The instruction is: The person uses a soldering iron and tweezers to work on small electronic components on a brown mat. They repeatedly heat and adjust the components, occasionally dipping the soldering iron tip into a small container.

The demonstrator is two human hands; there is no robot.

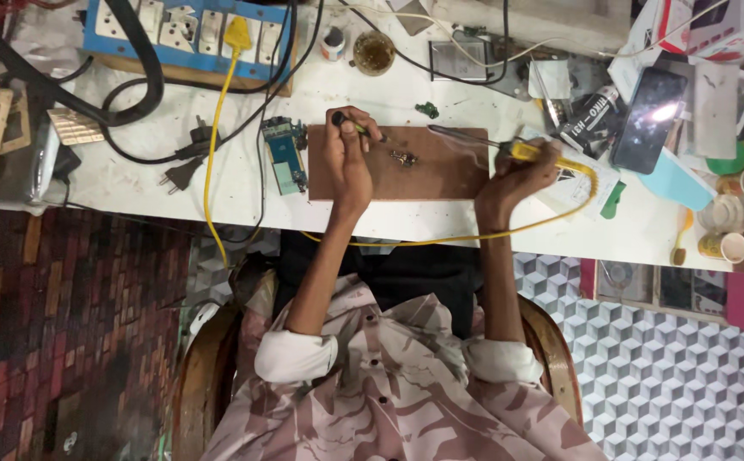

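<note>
My left hand (348,158) grips a thin tool with a black end (338,119) and a greenish shaft, its tip pointing at a small metal part (403,157) lying on a brown board (440,175). My right hand (517,175) holds a yellow-handled soldering iron (521,151) whose grey metal tip (457,135) reaches left over the board, ending a little above and right of the part. A yellow cord (474,236) runs from the iron along the table's front edge.
A blue circuit board (287,152) lies left of the brown board. A blue switchboard (186,30) with a yellow plug, black cables and a loose black plug (182,174) sit at left. A phone (649,119), boxes, paper cups (730,213) and clutter crowd the right. A round tin (374,53) stands at back.
</note>
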